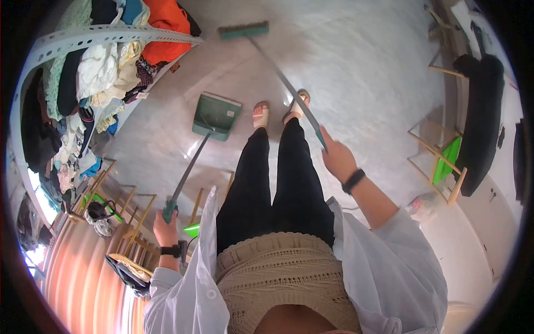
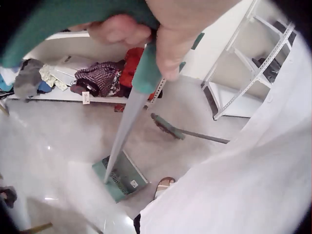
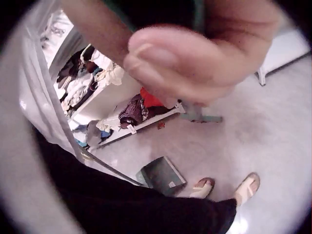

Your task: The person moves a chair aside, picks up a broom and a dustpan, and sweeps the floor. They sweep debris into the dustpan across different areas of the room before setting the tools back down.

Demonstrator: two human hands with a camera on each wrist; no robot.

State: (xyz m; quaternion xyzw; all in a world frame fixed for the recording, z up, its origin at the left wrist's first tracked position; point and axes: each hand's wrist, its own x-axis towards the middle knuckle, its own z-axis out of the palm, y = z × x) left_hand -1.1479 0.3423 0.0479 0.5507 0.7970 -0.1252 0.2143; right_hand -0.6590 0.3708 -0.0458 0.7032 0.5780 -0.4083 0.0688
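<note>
My left hand grips the green handle end of a long-handled dustpan, whose green pan stands on the floor left of my feet. Loose grey debris shows inside the pan in the left wrist view. In my right hand is the green grip of a broom; its grey pole slants forward and left across the floor. The broom's wide green head lies well beyond the dustpan, near the foot of the shelf. In the right wrist view, curled fingers wrap the broom handle and hide much of it.
A metal shelf heaped with clothes stands at left. Wooden-framed chairs with green seats are on both sides. A black bench-like piece runs along the right wall. My sandalled feet stand on the grey floor.
</note>
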